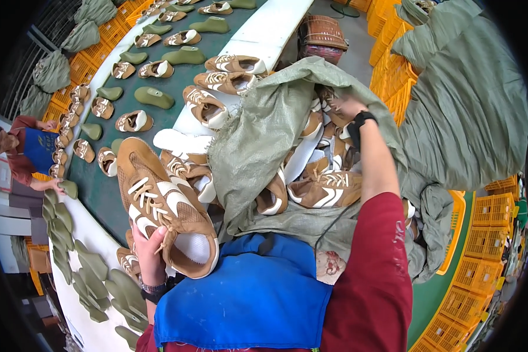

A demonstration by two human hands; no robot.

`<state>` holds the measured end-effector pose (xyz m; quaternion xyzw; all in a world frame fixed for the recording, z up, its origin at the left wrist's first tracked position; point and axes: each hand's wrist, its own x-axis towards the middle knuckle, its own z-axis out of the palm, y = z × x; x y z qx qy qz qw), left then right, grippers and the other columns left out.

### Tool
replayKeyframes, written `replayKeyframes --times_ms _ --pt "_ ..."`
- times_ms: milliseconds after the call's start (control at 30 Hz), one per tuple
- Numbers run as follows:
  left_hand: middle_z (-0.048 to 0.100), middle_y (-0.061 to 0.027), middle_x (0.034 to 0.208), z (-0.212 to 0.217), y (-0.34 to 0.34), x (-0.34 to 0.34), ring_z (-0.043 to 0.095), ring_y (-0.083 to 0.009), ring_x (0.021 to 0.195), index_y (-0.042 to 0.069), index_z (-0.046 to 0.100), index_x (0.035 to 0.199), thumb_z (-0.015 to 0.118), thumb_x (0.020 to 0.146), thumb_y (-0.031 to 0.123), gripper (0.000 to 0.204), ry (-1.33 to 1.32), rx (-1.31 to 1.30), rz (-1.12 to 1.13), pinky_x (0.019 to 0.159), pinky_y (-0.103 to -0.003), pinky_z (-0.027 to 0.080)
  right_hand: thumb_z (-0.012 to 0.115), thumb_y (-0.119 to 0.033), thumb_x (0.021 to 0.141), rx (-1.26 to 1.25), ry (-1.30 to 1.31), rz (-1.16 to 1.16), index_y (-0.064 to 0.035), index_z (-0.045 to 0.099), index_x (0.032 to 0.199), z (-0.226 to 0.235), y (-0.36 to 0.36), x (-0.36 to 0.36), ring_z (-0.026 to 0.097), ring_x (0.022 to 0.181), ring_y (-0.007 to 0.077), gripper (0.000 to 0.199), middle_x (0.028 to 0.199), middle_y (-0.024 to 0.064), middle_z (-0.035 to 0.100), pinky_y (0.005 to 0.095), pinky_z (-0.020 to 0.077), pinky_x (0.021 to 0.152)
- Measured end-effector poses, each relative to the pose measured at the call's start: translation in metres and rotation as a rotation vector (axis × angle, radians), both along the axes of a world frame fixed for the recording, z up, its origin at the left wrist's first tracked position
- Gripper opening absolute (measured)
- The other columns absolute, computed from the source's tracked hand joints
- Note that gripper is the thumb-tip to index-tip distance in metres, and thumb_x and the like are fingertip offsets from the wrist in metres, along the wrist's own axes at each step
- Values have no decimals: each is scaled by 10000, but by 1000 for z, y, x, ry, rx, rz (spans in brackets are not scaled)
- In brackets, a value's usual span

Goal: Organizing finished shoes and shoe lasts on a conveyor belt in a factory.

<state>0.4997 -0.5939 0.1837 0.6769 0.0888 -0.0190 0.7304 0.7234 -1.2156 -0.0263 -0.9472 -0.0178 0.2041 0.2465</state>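
My left hand is closed around a brown sneaker upper with white stripes and cream laces. Its opening faces me and shows a white lining. At the right, my right hand reaches into a grey-green woven sack; motion smears its fingers, so whether they grip anything is unclear. Inside the sack lie several more brown and white sneaker uppers, partly hidden by its folds.
Green shoe lasts and sneakers stand in rows on the dark conveyor. More sneakers line its white edge. Loose lasts lie at the lower left. A co-worker handles a last across the belt. Orange crates stand right.
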Motion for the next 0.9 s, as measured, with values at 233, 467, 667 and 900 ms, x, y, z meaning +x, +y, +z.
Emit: replayKeyframes --times_ms 233,467,667,900 --pt "551 -101 1140 4 -6 -4 553 -181 990 -4 392 1260 700 732 151 631 12 -6 47 873 -304 439 574 -354 791 -141 -820 -491 -41 546 1193 162 13 32 534 1104 330 510 1194 231 547 388 419 929" --pt "544 -110 1155 7 -11 -11 543 -188 1013 -28 394 1248 656 755 160 589 25 29 38 900 -310 419 574 -174 727 -652 -99 -289 -99 509 1246 78 69 -13 523 1131 306 529 1199 174 561 387 410 972" --pt "532 -112 1172 1 -9 -6 531 -197 1037 -16 383 1261 665 749 163 611 59 16 -7 917 -318 409 580 -150 816 -28 -32 -109 -38 574 1127 89 52 -2 596 965 204 331 1037 117 633 309 442 894" --pt "522 -111 1179 5 -18 4 523 -197 1043 -4 376 1270 665 745 186 628 37 29 -87 919 -319 401 651 -255 783 32 43 -178 -35 567 1162 115 50 -37 586 984 198 446 1071 105 630 298 444 894"
